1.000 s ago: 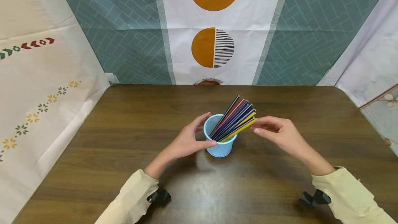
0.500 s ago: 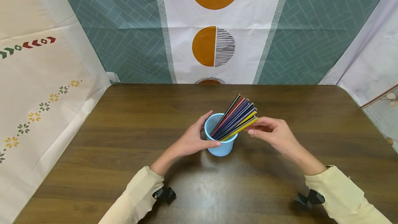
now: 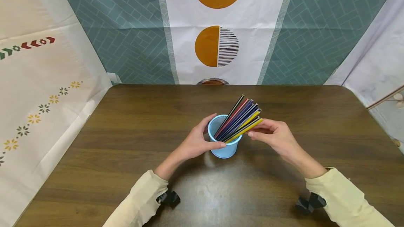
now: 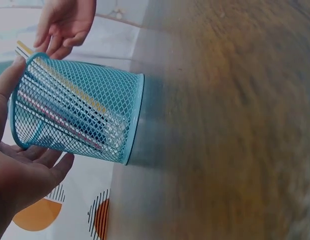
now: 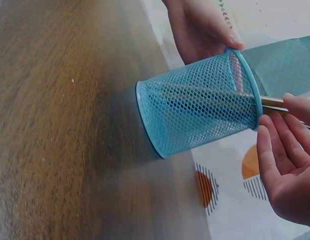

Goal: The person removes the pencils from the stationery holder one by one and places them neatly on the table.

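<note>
Several pencils (image 3: 238,121) are leaning in a blue mesh cup (image 3: 224,151); the left hand (image 3: 196,143) is grasping it, the right hand (image 3: 277,138) hovering beside the pencils, its grip slack.

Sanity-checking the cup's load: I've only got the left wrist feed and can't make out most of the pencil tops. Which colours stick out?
Observer: Head view shows black, red, dark blue and yellow pencils fanned out above the cup.
Operator: Copy. My frame cuts off the arm behind the right hand. Anything worn there?
Observer: Yes, in the head view there's a cream sleeve with a black device near its cuff.
</note>
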### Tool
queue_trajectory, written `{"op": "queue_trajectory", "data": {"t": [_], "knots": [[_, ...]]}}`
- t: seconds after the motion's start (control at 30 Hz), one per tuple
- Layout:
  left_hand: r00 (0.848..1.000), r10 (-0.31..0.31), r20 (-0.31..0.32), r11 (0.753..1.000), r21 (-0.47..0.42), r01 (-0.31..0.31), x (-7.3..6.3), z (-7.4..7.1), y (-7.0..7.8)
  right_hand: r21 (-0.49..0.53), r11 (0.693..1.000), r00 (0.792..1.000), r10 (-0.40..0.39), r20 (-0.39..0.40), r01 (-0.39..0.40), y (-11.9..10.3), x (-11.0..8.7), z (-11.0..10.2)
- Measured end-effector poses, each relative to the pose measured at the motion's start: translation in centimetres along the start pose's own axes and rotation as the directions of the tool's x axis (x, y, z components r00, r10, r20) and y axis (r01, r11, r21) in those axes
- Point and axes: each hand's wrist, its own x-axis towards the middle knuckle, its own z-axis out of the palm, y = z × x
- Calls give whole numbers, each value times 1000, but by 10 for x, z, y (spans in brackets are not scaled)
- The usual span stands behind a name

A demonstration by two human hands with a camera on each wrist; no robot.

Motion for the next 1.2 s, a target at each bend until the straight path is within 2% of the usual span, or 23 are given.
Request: {"op": "queue_trajectory", "data": {"t": [0.43,0.87,1.2], "knots": [[1000,3,-21,1000,-2,-4,0,3,2,43,999,996,-2,-88,6,-2,3,9],[1000,-3,-15,1000,24,3,-1,2,0,-74,997,990,-44,-136,34,-1,4,11],[1000,-6,-2,1000,1,6,-2,2,-2,-190,980,982,-83,-168,51,-16,-2,10]]}}
